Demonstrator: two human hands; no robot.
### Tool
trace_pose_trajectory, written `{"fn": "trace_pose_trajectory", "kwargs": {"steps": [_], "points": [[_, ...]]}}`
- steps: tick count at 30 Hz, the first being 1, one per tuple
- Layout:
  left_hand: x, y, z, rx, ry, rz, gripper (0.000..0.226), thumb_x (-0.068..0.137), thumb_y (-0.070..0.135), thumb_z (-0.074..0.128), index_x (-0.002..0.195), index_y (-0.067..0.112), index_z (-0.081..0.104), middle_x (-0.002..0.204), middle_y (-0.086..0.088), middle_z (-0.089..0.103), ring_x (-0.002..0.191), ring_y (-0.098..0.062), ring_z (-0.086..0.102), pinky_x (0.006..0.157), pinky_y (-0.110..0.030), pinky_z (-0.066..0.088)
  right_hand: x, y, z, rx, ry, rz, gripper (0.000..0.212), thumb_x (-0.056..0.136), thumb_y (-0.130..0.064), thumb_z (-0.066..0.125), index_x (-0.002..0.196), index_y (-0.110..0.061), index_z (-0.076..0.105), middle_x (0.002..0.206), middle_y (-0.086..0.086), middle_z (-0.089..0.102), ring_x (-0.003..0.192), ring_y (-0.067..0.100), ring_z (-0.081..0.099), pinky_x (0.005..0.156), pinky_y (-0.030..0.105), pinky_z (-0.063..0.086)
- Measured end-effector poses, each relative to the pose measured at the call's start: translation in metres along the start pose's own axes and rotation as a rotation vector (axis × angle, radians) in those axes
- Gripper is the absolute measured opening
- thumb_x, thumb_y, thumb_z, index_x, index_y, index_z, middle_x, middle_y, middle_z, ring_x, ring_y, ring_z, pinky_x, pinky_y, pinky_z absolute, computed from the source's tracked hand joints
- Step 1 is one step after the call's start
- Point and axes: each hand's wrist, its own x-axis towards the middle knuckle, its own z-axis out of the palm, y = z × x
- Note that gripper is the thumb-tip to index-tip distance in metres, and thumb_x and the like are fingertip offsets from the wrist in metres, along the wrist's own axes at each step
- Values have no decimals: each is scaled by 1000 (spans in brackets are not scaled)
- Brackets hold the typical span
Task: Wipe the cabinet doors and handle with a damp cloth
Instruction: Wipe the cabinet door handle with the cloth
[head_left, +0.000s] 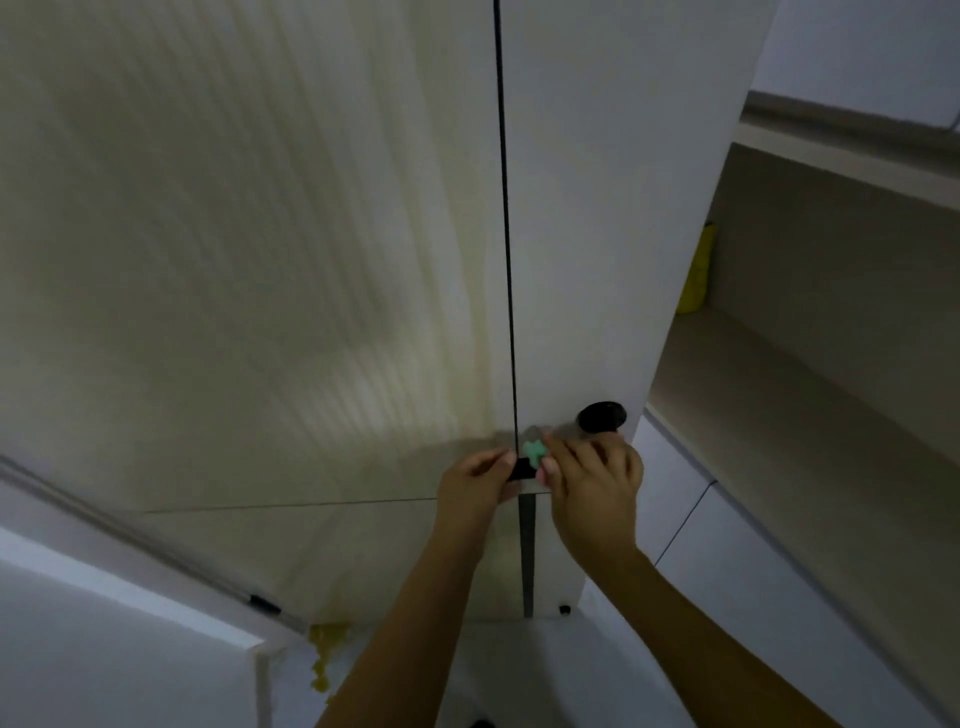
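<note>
Just below the black knob, our right hand pinches the green cloth; our left hand apparently grips a dark handle. Tugging could swing the door into us.

Reference landmark: the dark vertical seam between the two pale flat cabinet doors. The left door lies left of the seam, the right door right of it. A round black knob sits on the right door, right of the seam near its lower end. Both hands meet at the seam's lower end: left hand left of it, right hand right of it, below the knob. A small green cloth lies between their fingers, just right of the seam. An open pale wooden shelf lies further right.
</note>
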Motion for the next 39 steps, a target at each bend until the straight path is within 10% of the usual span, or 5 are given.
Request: {"fn": "trace_pose_trajectory", "kwargs": {"steps": [19, 28, 31, 34, 39], "points": [[39, 13, -34, -182, -383, -299, 13, 94, 15, 56, 92, 5, 64, 83, -9, 72, 71, -13, 71, 65, -23, 57, 16, -2, 0, -249, -101, -198, 59, 102, -41, 9, 83, -24, 62, 77, -5, 61, 77, 20, 55, 86, 32, 27], [42, 21, -24, 29, -388, -222, 9, 85, 14, 69, 81, 12, 61, 76, -6, 65, 64, -12, 62, 56, -21, 51, -2, -32, 14, 57, -2, 536, 60, 100, -44, 16, 144, -7, 35, 146, 21, 31, 137, 34, 24, 112, 43, 19], [44, 22, -24, 53, -410, -202, 9, 85, 13, 69, 81, 12, 61, 77, -5, 65, 63, -11, 61, 54, -20, 51, 21, -36, 7, 345, 14, 831, 73, 94, -58, 29, 143, -4, 28, 132, 24, 41, 119, 39, 44, 100, 49, 43], [46, 23, -25, 74, -423, -188, 9, 84, 13, 70, 82, 11, 61, 76, -5, 65, 64, -11, 61, 58, -21, 52, 55, -22, -10, 159, -396, 1024, 61, 76, -22, 75, 125, -4, 42, 108, 15, 55, 92, 28, 60, 81, 36, 53], [50, 22, -23, 65, -433, -178, 10, 84, 11, 69, 79, 10, 60, 72, -5, 62, 62, -13, 58, 61, -22, 54, 65, -3, -27, -63, -455, 917, 39, 98, -7, 36, 137, -2, 31, 102, 17, 59, 86, 30, 58, 66, 31, 36]]}}
